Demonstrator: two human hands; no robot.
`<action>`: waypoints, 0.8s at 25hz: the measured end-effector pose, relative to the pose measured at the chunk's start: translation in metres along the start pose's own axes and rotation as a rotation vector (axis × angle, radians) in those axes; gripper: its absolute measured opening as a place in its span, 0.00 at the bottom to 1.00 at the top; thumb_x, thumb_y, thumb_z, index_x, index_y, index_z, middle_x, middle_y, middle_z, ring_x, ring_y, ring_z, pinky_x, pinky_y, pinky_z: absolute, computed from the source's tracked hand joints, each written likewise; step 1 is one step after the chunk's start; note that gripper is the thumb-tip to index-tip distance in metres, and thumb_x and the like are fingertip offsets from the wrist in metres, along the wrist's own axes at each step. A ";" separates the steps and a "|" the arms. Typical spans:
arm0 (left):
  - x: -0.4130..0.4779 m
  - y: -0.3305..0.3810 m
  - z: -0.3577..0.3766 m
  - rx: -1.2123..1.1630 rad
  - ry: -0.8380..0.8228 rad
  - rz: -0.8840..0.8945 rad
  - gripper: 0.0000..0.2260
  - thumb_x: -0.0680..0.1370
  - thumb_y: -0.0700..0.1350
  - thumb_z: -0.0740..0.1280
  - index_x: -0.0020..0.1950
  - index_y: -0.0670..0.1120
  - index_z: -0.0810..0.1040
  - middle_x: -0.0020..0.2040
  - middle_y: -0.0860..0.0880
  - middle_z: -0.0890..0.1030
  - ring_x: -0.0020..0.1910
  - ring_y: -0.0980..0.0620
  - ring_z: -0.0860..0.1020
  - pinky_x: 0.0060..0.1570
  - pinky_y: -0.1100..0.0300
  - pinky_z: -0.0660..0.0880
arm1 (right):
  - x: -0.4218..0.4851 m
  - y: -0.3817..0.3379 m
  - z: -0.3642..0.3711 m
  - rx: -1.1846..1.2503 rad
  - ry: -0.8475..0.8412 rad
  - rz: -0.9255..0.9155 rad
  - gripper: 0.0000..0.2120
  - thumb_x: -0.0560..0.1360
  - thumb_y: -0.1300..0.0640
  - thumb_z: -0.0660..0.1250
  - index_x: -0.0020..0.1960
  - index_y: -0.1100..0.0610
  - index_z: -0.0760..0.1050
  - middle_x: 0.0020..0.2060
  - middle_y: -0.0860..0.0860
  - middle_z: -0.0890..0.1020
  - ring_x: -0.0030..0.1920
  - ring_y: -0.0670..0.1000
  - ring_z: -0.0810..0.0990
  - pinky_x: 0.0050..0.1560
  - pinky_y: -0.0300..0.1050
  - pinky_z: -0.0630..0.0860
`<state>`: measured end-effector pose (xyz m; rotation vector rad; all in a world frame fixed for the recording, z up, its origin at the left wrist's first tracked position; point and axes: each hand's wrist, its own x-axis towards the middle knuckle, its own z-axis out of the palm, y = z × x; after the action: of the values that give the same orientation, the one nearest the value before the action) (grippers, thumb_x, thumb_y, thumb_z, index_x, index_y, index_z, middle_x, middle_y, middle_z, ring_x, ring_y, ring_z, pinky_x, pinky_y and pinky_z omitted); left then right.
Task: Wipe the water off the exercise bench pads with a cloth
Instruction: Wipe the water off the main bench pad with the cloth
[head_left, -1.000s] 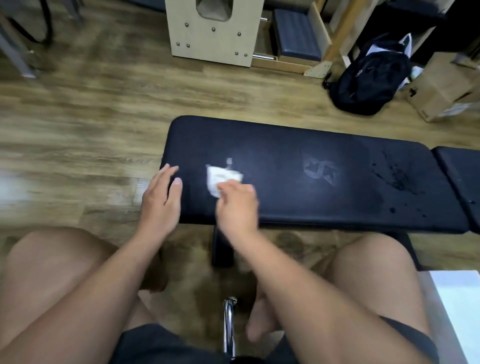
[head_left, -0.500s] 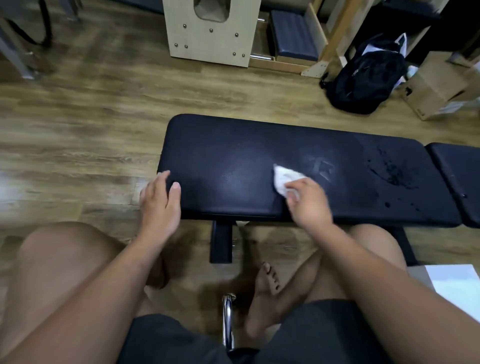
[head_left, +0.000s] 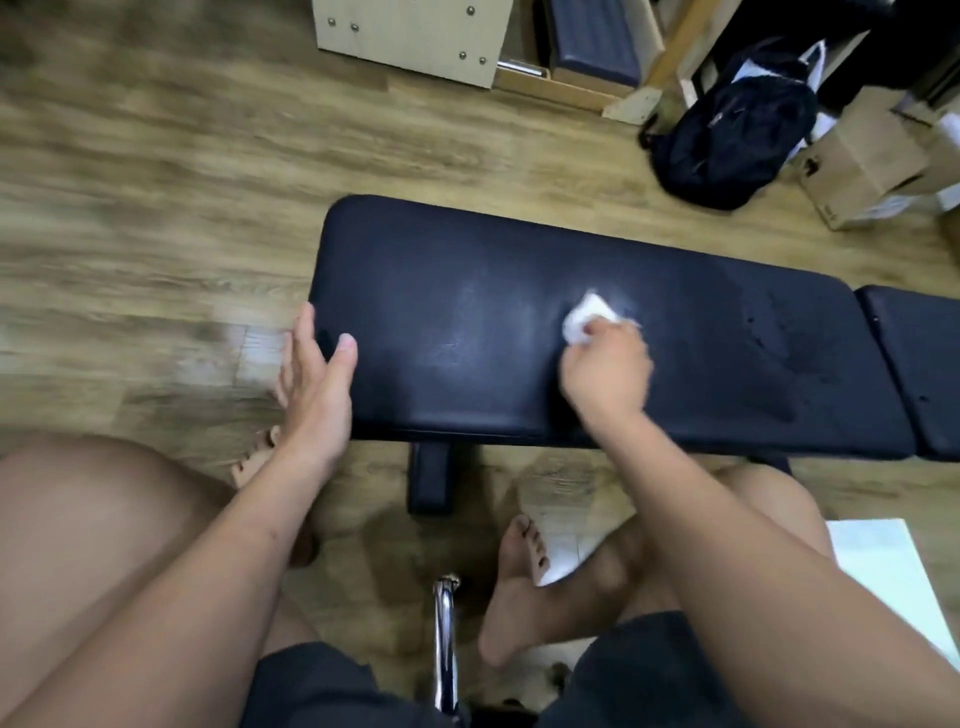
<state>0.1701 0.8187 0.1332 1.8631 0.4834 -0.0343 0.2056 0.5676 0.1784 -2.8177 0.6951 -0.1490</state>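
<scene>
Long pad (head_left: 467, 291) of the bench runs left to right across the middle, w/ a second, shorter pad (head_left: 919, 364) just beside its right end, a narrow gap between them. Right hand (head_left: 605, 371) is on the long pad near its middle, fingers curled and pinching a small white cloth (head_left: 587, 319) pressed flat to the surface. Left hand (head_left: 317, 382) is spread open, fingers extended, at the pad's left near corner; thumb lies over the top, rest of the hand hangs off the left edge. Can't tell how firmly it presses.

Water drops (head_left: 789, 343) sit dark on the right part of the long pad, right of the cloth, well apart from it. A few specks show on the short pad too. Surface left of the cloth looks dull and streaky, somewhat blurred.

Room to move: pad top is bare btw. the two hands and from the cloth to the right end. Far edge opens onto wood floor (head_left: 156, 208). Near edge is close to the person's knees; bench leg (head_left: 431, 483) stands below it, a bare foot (head_left: 514, 587) next to that, chrome bar (head_left: 445, 639) at bottom centre.

Beyond the far right: black backpack (head_left: 727, 130), cardboard box (head_left: 862, 161) beside it. Pale wooden box (head_left: 410, 36) at top centre. None of these touch the bench.
</scene>
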 end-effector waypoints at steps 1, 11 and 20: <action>-0.001 -0.002 0.003 -0.002 -0.006 -0.004 0.34 0.74 0.62 0.52 0.79 0.58 0.52 0.80 0.50 0.56 0.79 0.47 0.50 0.77 0.45 0.46 | -0.014 -0.047 0.011 0.026 -0.053 -0.088 0.13 0.68 0.62 0.61 0.51 0.56 0.77 0.46 0.55 0.79 0.48 0.60 0.79 0.44 0.47 0.75; -0.023 0.005 0.013 0.446 -0.030 0.204 0.38 0.77 0.48 0.64 0.80 0.47 0.44 0.81 0.42 0.49 0.80 0.45 0.45 0.76 0.39 0.39 | -0.024 -0.133 0.031 0.083 -0.383 -0.577 0.07 0.72 0.56 0.64 0.49 0.52 0.75 0.49 0.52 0.74 0.49 0.57 0.77 0.40 0.44 0.68; -0.019 -0.001 0.026 0.974 -0.136 0.282 0.52 0.64 0.81 0.48 0.79 0.56 0.37 0.80 0.46 0.34 0.76 0.43 0.29 0.72 0.33 0.35 | 0.118 0.163 -0.055 -0.132 -0.051 0.255 0.11 0.72 0.57 0.63 0.52 0.59 0.78 0.47 0.62 0.80 0.49 0.65 0.79 0.48 0.50 0.77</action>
<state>0.1577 0.7890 0.1286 2.8420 0.0824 -0.2398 0.2286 0.3606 0.1953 -2.8103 1.0796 0.0140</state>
